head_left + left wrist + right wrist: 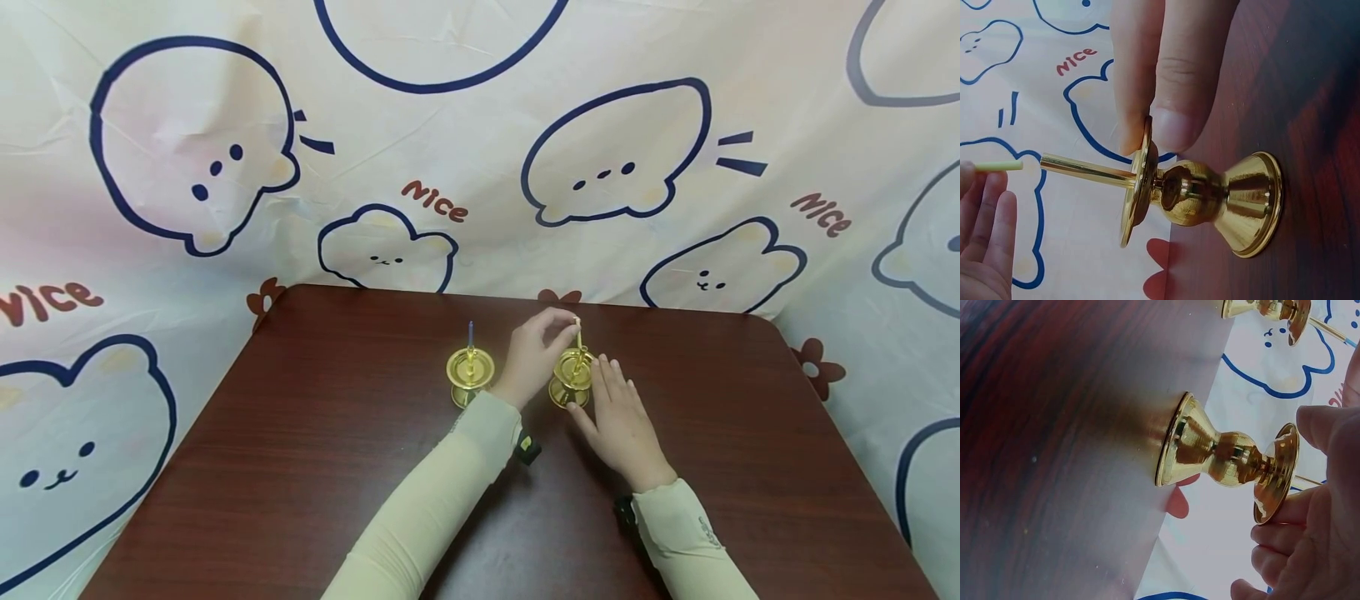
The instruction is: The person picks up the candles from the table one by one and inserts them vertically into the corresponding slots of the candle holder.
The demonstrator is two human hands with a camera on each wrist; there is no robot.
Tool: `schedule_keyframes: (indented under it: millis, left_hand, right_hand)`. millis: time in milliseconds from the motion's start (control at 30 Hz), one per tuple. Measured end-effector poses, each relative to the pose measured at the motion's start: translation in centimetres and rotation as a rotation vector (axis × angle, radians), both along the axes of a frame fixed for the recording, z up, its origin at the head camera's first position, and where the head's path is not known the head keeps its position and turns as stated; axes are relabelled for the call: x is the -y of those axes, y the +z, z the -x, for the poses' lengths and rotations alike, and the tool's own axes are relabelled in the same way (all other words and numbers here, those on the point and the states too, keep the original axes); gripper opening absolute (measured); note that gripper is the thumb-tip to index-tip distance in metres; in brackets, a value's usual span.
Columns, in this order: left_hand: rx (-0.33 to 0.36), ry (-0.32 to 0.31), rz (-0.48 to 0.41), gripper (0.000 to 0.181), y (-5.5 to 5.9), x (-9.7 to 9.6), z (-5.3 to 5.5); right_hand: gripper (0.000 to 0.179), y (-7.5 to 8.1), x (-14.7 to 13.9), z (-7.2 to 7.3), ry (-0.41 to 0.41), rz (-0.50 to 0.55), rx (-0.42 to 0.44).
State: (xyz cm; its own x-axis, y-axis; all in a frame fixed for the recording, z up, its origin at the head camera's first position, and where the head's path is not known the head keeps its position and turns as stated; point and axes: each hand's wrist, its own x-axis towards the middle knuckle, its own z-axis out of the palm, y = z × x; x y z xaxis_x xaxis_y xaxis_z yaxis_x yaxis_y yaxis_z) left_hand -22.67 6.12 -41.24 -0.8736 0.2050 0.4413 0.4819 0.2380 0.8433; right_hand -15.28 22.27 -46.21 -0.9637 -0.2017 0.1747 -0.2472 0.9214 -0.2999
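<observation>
A gold candlestick (573,371) with a round drip dish and a thin upright tube stands on the table. My left hand (531,354) pinches a slim pale yellow candle (1000,165). In the left wrist view, the candle's lower end is just above the tube's mouth, a small gap between them. At the dish's right side, my right hand (622,421) steadies the candlestick, with the rim (1147,125) between thumb and index finger. The other fingers of that hand are loosely bent in the right wrist view.
Left of my left hand, a matching gold candlestick (470,369) bears a thin blue candle (471,335). Both stand near the far part of the dark brown table (315,467). A pale cloth (487,167) with cartoon bears hangs around the table's far edge and sides.
</observation>
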Motion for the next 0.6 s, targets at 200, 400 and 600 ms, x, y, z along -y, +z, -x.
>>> schedule_keyframes:
  millis: [200,400,600]
  left_hand:
    - [-0.016,-0.011,0.002,0.015,0.17,-0.02,0.02]
    - [-0.011,-0.029,0.000,0.015,0.14,-0.26,0.16]
    - [-0.015,-0.021,0.034,0.015,-0.03,-0.40,0.20]
  right_hand:
    - [0.077,-0.01,0.03,-0.05,0.000,0.004,-0.016]
    - [0.078,0.12,0.05,-0.01,-0.005,0.010,0.007]
    - [0.077,0.11,0.06,-0.10,-0.001,0.005,-0.014]
